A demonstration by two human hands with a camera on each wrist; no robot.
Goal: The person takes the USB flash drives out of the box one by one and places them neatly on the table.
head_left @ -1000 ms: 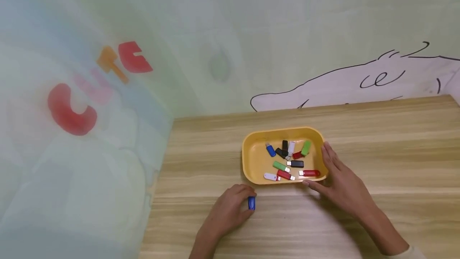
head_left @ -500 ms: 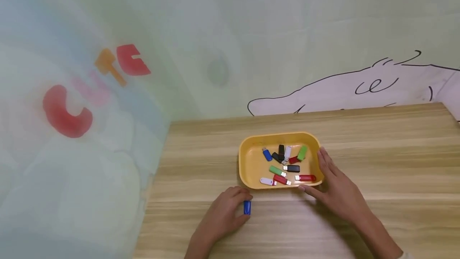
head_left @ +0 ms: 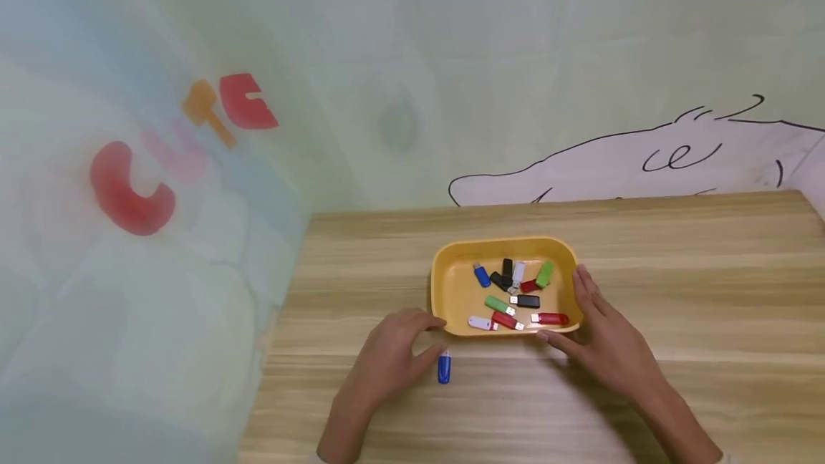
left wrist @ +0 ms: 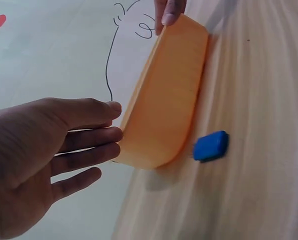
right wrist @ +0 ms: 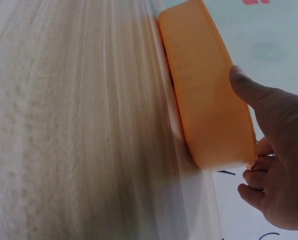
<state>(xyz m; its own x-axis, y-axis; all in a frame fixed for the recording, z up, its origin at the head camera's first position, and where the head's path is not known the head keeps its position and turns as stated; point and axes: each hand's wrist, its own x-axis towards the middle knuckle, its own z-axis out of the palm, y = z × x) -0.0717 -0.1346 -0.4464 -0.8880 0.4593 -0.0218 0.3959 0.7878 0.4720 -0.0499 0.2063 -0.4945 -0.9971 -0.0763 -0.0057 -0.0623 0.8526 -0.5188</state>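
Note:
A yellow plastic tray (head_left: 455, 292) holds several USB sticks: blue, black, white, red and green. My right hand (head_left: 612, 342) grips its near right corner, thumb against the front side and fingers along the right side; in the right wrist view the thumb is at the rim. My left hand (head_left: 387, 356) is at the near left corner, its fingertips at the rim. In the left wrist view those fingers (left wrist: 96, 135) are extended, and nothing is held. A blue USB stick (head_left: 444, 369) lies on the table in front of the tray, close to my left thumb.
The wood-grain table (head_left: 709, 292) ends at the back against a pale wall covering (head_left: 515, 77) with a line drawing. Another covering with coloured letters (head_left: 132, 192) stands along the left side.
My left hand has let go of the blue USB stick, which now lies on the table. The hand has moved up to the tray's near left corner. My right hand stays at the tray.

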